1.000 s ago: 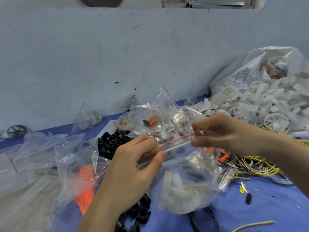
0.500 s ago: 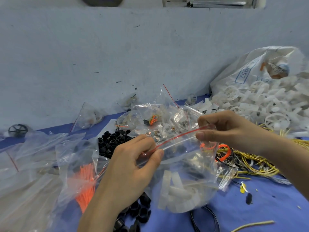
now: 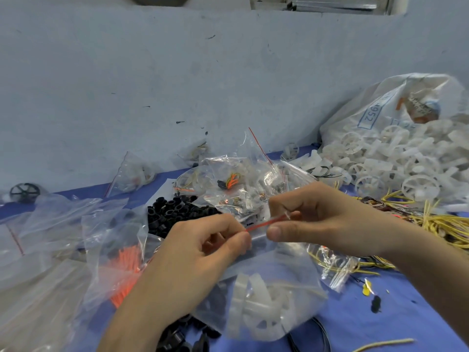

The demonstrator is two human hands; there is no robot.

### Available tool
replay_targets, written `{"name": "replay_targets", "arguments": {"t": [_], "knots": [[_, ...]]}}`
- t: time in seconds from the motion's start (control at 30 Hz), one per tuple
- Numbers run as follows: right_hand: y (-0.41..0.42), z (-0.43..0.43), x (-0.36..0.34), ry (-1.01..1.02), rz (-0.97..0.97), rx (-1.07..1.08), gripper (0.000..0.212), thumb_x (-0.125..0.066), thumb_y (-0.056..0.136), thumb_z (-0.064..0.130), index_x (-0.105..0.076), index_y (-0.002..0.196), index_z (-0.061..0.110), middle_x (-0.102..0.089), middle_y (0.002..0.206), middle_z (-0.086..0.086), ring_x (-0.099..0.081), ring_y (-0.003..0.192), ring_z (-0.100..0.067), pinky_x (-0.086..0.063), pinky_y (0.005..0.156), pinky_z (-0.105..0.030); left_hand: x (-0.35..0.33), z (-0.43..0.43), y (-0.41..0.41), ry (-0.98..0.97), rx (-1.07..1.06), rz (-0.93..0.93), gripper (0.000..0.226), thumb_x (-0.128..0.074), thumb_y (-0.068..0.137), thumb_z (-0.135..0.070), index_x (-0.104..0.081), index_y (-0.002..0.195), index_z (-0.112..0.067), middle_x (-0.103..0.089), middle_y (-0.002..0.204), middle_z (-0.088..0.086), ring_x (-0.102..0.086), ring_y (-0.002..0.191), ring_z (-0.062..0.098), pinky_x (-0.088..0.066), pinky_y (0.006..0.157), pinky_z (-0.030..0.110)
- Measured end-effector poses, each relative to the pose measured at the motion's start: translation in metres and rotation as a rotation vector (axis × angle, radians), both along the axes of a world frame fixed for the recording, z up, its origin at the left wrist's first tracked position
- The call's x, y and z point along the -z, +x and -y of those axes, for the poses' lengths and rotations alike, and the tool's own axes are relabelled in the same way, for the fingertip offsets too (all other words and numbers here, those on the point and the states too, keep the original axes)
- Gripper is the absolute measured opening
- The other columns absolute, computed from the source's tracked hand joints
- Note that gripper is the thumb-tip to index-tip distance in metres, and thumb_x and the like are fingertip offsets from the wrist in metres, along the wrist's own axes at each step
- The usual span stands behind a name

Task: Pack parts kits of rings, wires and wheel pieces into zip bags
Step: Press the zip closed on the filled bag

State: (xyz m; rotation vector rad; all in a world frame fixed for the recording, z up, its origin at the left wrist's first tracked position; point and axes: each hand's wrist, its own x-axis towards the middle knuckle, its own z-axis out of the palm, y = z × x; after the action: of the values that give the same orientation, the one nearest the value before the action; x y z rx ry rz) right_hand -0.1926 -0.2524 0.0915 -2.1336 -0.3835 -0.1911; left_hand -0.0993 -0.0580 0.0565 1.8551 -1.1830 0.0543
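Note:
I hold a clear zip bag above the blue table; white wheel pieces lie in its bottom. My left hand pinches the bag's red zip strip at its left end. My right hand pinches the same strip just to the right, thumb below and fingers above. The two hands are close together, with only a short stretch of red strip showing between them. Black rings lie heaped behind my left hand. Yellow wires lie to the right.
A large white sack spills white wheels at the right. Filled zip bags pile up behind my hands. Empty bags and a bag of orange pieces lie at the left. A black wheel sits far left by the wall.
My right hand has slid left along the red zip strip toward my left hand, so the gap between them has narrowed. The bag hangs lower and more closed at the top.

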Motion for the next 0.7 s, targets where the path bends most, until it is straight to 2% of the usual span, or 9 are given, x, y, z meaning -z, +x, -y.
{"name": "replay_targets", "arguments": {"t": [0.13, 0.2, 0.27, 0.37, 0.43, 0.53, 0.6, 0.63, 0.7], "knots": [[0.005, -0.007, 0.005, 0.035, -0.004, -0.015, 0.032, -0.064, 0.083, 0.025, -0.051, 0.063, 0.004, -0.032, 0.060, -0.005, -0.031, 0.060, -0.015, -0.024, 0.055, -0.028, -0.001, 0.002, -0.002, -0.064, 0.092, -0.043, 0.021, -0.063, 0.081, -0.047, -0.069, 0.080, -0.027, -0.061, 0.064, 0.002, -0.050, 0.056, 0.019, -0.037, 0.053, 0.026], [0.005, -0.009, 0.011, 0.057, -0.008, -0.007, 0.035, -0.064, 0.083, 0.024, -0.053, 0.066, -0.005, -0.037, 0.061, -0.018, -0.034, 0.060, -0.018, -0.026, 0.056, -0.031, -0.001, 0.004, -0.004, -0.078, 0.146, -0.066, 0.024, -0.062, 0.081, -0.052, -0.069, 0.081, -0.029, -0.057, 0.064, 0.006, -0.044, 0.054, 0.013, -0.032, 0.051, 0.022], [0.004, -0.011, 0.013, 0.073, -0.014, -0.007, 0.038, -0.062, 0.084, 0.027, -0.053, 0.069, -0.008, -0.041, 0.066, -0.027, -0.037, 0.061, -0.024, -0.029, 0.057, -0.034, -0.001, 0.007, -0.006, -0.072, 0.174, -0.048, 0.024, -0.060, 0.083, -0.052, -0.068, 0.082, -0.029, -0.057, 0.065, 0.005, -0.045, 0.055, 0.014, -0.033, 0.052, 0.021], [0.004, -0.011, 0.012, 0.075, -0.029, -0.015, 0.038, -0.060, 0.085, 0.033, -0.055, 0.069, -0.001, -0.042, 0.068, -0.031, -0.041, 0.059, -0.031, -0.031, 0.057, -0.045, 0.000, 0.010, -0.007, -0.049, 0.197, -0.072, 0.028, -0.056, 0.086, -0.053, -0.065, 0.087, -0.026, -0.061, 0.070, 0.008, -0.054, 0.066, 0.030, -0.042, 0.059, 0.038], [0.003, -0.010, 0.013, 0.089, -0.041, -0.011, 0.037, -0.060, 0.085, 0.034, -0.057, 0.070, 0.000, -0.044, 0.068, -0.032, -0.043, 0.060, -0.033, -0.033, 0.058, -0.049, 0.001, 0.011, -0.008, -0.036, 0.206, -0.068, 0.032, -0.052, 0.087, -0.056, -0.063, 0.088, -0.026, -0.063, 0.072, 0.006, -0.056, 0.069, 0.030, -0.043, 0.062, 0.041], [0.001, -0.008, 0.017, 0.128, -0.031, -0.019, 0.030, -0.063, 0.083, 0.031, -0.062, 0.077, 0.002, -0.056, 0.071, -0.025, -0.049, 0.067, -0.021, -0.038, 0.064, -0.039, 0.001, 0.012, -0.009, -0.026, 0.196, -0.024, 0.020, -0.053, 0.091, -0.044, -0.061, 0.084, -0.028, -0.058, 0.068, -0.005, -0.052, 0.063, 0.015, -0.039, 0.059, 0.031], [0.000, -0.006, 0.020, 0.169, -0.004, -0.024, 0.025, -0.061, 0.084, 0.027, -0.062, 0.076, 0.004, -0.055, 0.072, -0.024, -0.049, 0.071, -0.020, -0.037, 0.067, -0.036, 0.001, 0.013, -0.010, -0.025, 0.190, -0.009, 0.021, -0.052, 0.091, -0.038, -0.060, 0.081, -0.023, -0.052, 0.064, -0.011, -0.045, 0.060, 0.004, -0.034, 0.056, 0.022], [0.000, -0.005, 0.021, 0.203, 0.007, -0.026, 0.023, -0.061, 0.084, 0.026, -0.062, 0.075, 0.005, -0.054, 0.071, -0.023, -0.048, 0.071, -0.020, -0.036, 0.068, -0.036, 0.001, 0.014, -0.011, -0.026, 0.185, -0.007, 0.023, -0.051, 0.091, -0.038, -0.059, 0.080, -0.020, -0.050, 0.062, -0.012, -0.042, 0.059, 0.003, -0.032, 0.056, 0.019], [0.001, -0.004, 0.024, 0.274, 0.022, -0.038, 0.017, -0.062, 0.085, 0.024, -0.063, 0.074, 0.012, -0.056, 0.068, -0.009, -0.050, 0.072, -0.017, -0.039, 0.070, -0.033, 0.001, 0.016, -0.012, -0.037, 0.182, -0.020, 0.026, -0.052, 0.090, -0.039, -0.057, 0.078, -0.017, -0.046, 0.059, -0.012, -0.038, 0.056, 0.003, -0.029, 0.054, 0.018]]}}
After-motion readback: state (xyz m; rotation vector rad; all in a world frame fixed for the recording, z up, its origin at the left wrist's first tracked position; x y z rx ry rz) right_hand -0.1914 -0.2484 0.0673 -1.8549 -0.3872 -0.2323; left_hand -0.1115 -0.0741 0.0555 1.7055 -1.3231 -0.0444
